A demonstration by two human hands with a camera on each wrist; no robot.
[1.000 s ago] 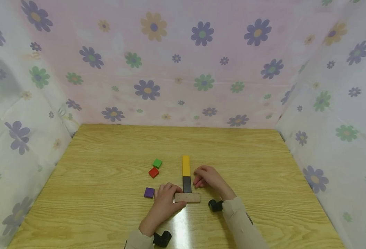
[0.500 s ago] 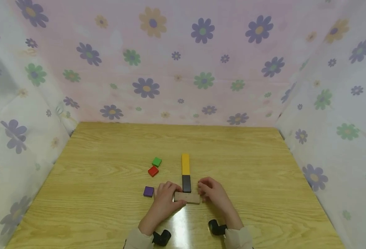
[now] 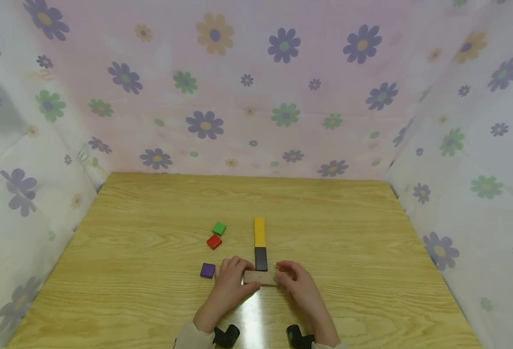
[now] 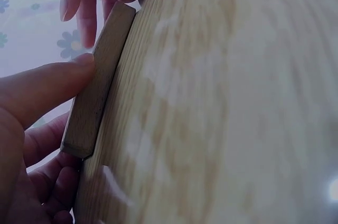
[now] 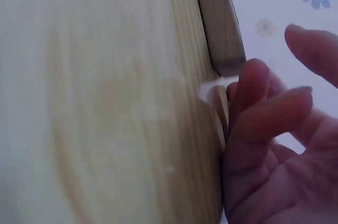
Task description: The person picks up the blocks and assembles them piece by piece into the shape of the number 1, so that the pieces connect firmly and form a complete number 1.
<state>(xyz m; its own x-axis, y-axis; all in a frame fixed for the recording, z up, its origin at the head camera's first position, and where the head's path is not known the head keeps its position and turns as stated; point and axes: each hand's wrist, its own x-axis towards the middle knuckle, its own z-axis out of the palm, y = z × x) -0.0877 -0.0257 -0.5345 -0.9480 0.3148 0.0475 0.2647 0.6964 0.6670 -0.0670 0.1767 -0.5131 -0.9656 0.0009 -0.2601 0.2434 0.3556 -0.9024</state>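
Three views, one table [image 3: 348, 223].
From my head I look down and forward past its far edge [image 3: 247, 177]; my wrist views look in close from the near side; all share the wooden block [image 4: 106, 76].

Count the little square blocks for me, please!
3: the green block at the back, the red block just in front of it, and the purple block beside the left hand. That hand could hide more.

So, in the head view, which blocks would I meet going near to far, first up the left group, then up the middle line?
Left group: purple block → red block → green block. Middle line: wooden block → black block → yellow block.
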